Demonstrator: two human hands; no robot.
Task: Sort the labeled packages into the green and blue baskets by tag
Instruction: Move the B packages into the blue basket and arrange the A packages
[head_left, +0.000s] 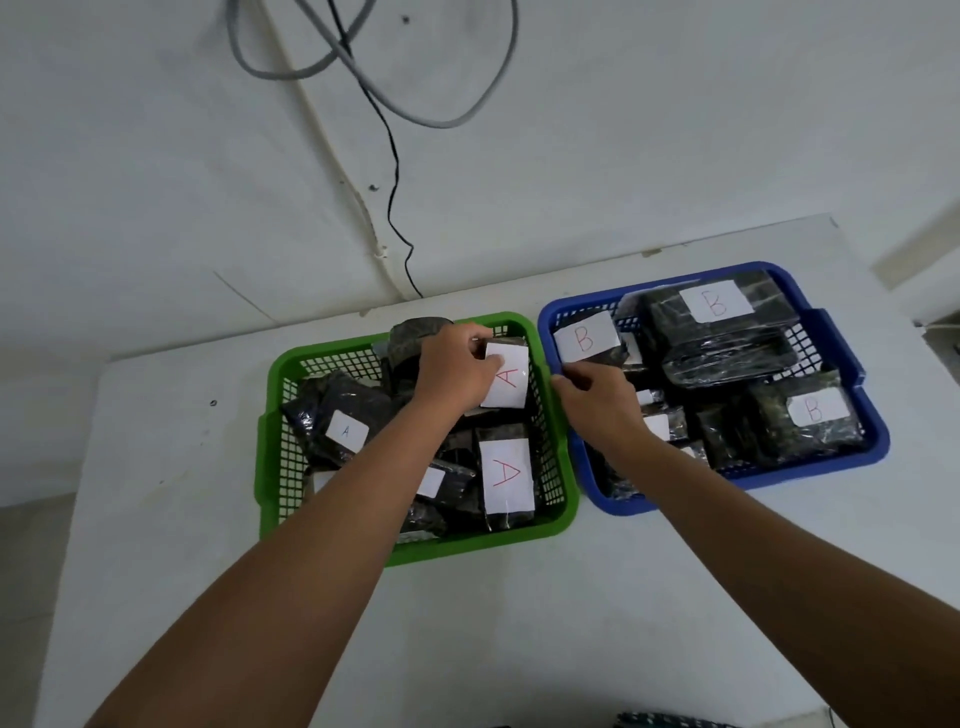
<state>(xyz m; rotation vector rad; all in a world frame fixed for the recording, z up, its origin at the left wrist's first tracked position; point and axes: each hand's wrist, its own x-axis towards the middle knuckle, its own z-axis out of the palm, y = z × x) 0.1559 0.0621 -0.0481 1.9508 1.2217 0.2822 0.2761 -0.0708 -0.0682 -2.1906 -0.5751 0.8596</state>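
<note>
**Two baskets, lettered tags, both hands inside**

Two mesh plastic baskets sit side by side, touching, on a white table (519, 623), seen from the head camera. Left hand (454, 371) reaches into the far part of the green basket (275, 415), its fingers curled round the top edge of a dark wrapped package (506, 379) whose white paper tag carries a red handwritten "A". Just nearer than that hand, by the basket's right wall, stands another package (506, 478) with a bigger red "A" on its white tag. Left of the forearm lies a rumpled dark packet (345, 431) with a small blue "A". Beyond the knuckles a dark roll-shaped bundle (415, 338) rises above the rim.

Right hand (597, 397) is over the near-left part of the blue basket (872, 431), back of the hand up, fingers bent downward among the packages; whether it grips anything cannot be told. Just beyond its fingers a package (587, 340) leans on the basket's far-left corner, tagged with a red "B". Farther off to its right, a large glossy film-wrapped block (717, 306) shows a red "B", and another (815, 410) sits to the right of the wrist, also marked "B". All packages are dark, shiny and crinkled.

On the wall (156, 156) beyond, grey and black cables (395, 171) hang in loops.
</note>
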